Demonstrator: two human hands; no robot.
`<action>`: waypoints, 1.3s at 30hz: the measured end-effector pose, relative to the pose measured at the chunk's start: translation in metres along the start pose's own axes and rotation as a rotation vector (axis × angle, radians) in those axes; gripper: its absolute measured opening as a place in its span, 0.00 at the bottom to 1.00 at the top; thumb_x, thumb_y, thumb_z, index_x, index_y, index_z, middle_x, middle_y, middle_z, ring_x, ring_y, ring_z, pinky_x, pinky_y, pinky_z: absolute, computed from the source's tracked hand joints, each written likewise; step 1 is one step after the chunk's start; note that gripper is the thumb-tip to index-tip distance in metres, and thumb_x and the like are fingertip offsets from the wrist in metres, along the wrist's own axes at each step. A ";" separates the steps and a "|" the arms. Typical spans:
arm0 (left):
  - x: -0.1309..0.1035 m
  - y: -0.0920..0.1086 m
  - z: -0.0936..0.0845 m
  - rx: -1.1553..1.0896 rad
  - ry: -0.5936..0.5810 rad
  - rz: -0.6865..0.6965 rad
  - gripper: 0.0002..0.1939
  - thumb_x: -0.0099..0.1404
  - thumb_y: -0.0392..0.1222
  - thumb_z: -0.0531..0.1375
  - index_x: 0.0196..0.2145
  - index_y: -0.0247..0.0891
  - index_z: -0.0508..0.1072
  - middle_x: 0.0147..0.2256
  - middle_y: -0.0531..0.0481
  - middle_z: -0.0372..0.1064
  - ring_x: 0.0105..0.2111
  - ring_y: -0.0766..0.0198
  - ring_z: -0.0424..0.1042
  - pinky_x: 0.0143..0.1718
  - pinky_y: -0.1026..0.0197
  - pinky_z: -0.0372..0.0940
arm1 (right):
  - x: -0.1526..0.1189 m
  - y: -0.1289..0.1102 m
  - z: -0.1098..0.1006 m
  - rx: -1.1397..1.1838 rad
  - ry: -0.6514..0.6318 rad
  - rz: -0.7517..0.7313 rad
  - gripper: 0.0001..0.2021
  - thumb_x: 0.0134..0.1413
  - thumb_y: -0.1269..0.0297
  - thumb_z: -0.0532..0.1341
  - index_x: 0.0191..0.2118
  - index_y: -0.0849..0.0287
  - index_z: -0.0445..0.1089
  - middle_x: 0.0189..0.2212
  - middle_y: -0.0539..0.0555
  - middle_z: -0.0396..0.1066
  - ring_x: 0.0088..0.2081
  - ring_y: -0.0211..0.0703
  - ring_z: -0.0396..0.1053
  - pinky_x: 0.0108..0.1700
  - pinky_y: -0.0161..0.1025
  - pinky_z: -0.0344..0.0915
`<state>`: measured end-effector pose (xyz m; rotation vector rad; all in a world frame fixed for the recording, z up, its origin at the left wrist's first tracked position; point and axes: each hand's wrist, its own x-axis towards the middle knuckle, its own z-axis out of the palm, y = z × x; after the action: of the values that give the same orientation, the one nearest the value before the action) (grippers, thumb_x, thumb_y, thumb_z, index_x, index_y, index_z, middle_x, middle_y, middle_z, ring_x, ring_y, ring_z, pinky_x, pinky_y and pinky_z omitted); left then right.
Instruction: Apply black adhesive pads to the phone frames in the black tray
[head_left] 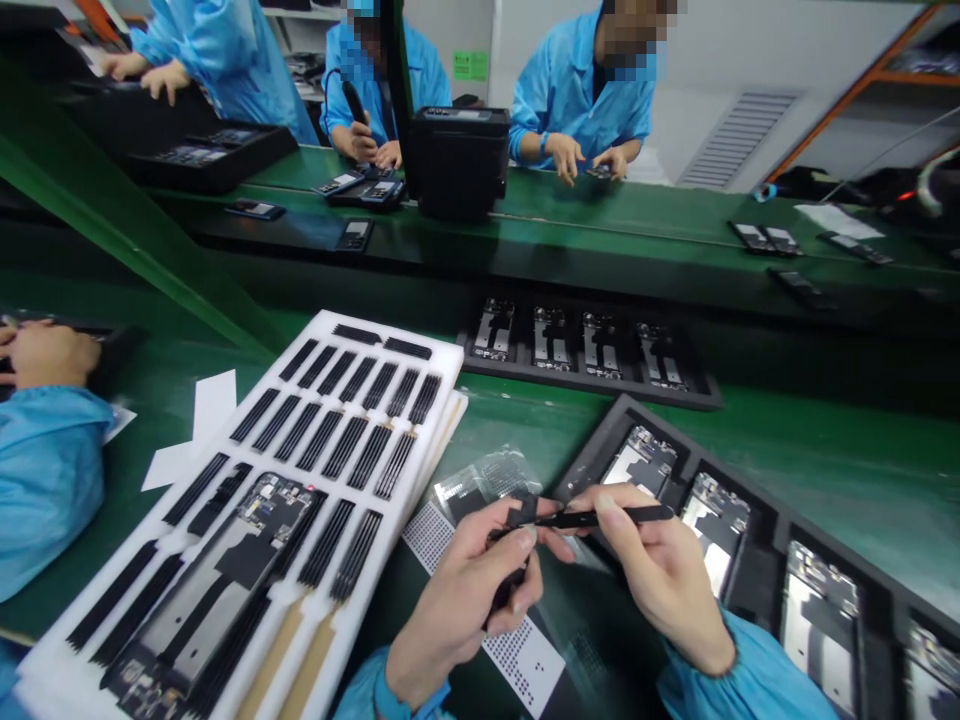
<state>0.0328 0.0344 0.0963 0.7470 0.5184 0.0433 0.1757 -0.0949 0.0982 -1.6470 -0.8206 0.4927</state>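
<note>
My left hand (476, 575) is closed around a small black part (523, 512), partly hidden by the fingers; its exact kind I cannot make out. Black tweezers (646, 514) are pinched in my right hand (652, 560), their tips at that part. Under my hands lies a white sheet with rows of dark dots (529, 668), beside a clear plastic sheet (514, 465). To the left, a white foam tray (448, 362) holds many thin black strips in slots. An opened phone (217, 590) rests slanted on top of it.
A black tray (624, 405) of opened phones stands at right, another such tray (585, 381) behind. White papers (214, 405) lie left of the foam. A co-worker's sleeve (49, 480) is at far left. A green post (135, 240) crosses the upper left; co-workers work across the bench.
</note>
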 end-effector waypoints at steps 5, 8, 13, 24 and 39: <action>-0.006 0.003 0.010 0.049 -0.096 0.013 0.19 0.72 0.47 0.57 0.55 0.33 0.71 0.21 0.56 0.64 0.13 0.76 0.48 0.12 0.71 0.42 | -0.006 -0.009 -0.006 -0.019 0.024 -0.064 0.13 0.69 0.57 0.59 0.38 0.54 0.80 0.34 0.54 0.80 0.36 0.44 0.79 0.38 0.32 0.77; -0.009 0.004 0.015 0.080 -0.123 0.048 0.19 0.72 0.46 0.57 0.54 0.33 0.72 0.21 0.55 0.64 0.15 0.75 0.50 0.13 0.71 0.43 | -0.009 -0.013 -0.010 -0.034 0.054 -0.098 0.13 0.69 0.57 0.60 0.37 0.54 0.79 0.34 0.55 0.80 0.36 0.45 0.80 0.38 0.32 0.77; -0.012 0.002 0.025 0.135 -0.144 0.048 0.20 0.73 0.47 0.56 0.55 0.31 0.72 0.17 0.58 0.59 0.15 0.74 0.49 0.13 0.71 0.42 | -0.019 -0.011 -0.015 -0.043 0.080 -0.144 0.15 0.70 0.57 0.58 0.37 0.54 0.80 0.34 0.55 0.80 0.37 0.46 0.80 0.40 0.34 0.78; -0.014 -0.015 0.052 0.159 -0.159 -0.024 0.22 0.74 0.45 0.52 0.60 0.33 0.67 0.25 0.51 0.69 0.13 0.76 0.48 0.12 0.71 0.42 | -0.052 -0.005 -0.045 -0.063 0.178 -0.210 0.12 0.71 0.61 0.57 0.41 0.51 0.79 0.37 0.53 0.80 0.39 0.45 0.79 0.42 0.34 0.76; 0.060 -0.054 0.120 1.318 -0.403 0.189 0.24 0.72 0.46 0.55 0.64 0.42 0.68 0.56 0.44 0.73 0.52 0.55 0.72 0.59 0.55 0.61 | -0.203 0.034 -0.213 0.442 1.213 0.244 0.17 0.51 0.58 0.66 0.46 0.59 0.75 0.35 0.60 0.81 0.29 0.49 0.77 0.27 0.39 0.73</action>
<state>0.1337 -0.0687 0.1088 2.0374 0.0165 -0.2996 0.1991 -0.3904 0.0936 -1.2922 0.3721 -0.2002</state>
